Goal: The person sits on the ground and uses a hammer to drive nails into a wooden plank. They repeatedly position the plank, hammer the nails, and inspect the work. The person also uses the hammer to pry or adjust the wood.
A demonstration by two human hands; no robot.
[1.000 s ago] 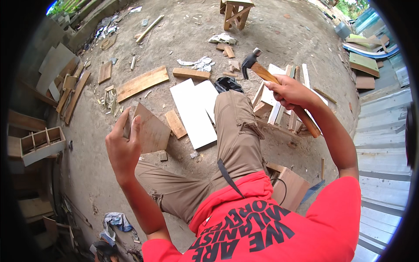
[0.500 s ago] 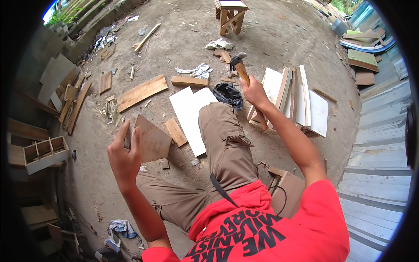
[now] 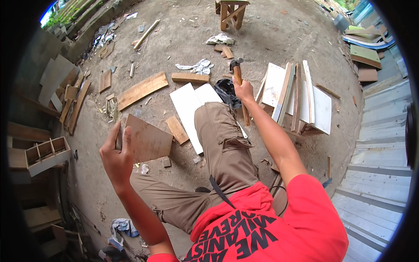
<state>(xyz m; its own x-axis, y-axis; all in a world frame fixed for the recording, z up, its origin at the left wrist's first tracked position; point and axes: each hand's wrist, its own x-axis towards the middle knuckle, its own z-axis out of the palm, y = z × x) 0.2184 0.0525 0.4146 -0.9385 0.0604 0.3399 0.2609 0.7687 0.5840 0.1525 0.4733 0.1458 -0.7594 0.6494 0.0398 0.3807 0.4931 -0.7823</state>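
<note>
My left hand (image 3: 118, 150) grips the left edge of a thin brown wooden board (image 3: 149, 139), which is tilted up off the ground beside my left knee. In my right hand (image 3: 243, 91) is a hammer (image 3: 236, 70), its wooden handle in my closed fist and its dark metal head pointing away from me. Two white boards (image 3: 186, 111) lie on the ground by my right leg, partly hidden by it. A short wooden block (image 3: 176, 129) rests between them and the brown board. Behind my right hand lies a black plastic bag (image 3: 226, 92).
A white wooden piece with upright slats (image 3: 299, 96) stands to the right. Planks (image 3: 143, 90) and a wood strip (image 3: 190, 77) lie ahead, near crumpled cloth (image 3: 200, 67). A small wooden stool (image 3: 231, 13) stands far off. Wooden boxes (image 3: 48, 155) line the left; corrugated metal (image 3: 375, 174) is at right.
My right hand has moved a little left and lower with the hammer, whose head is now more upright. My left hand has shifted slightly left, still holding the board.
</note>
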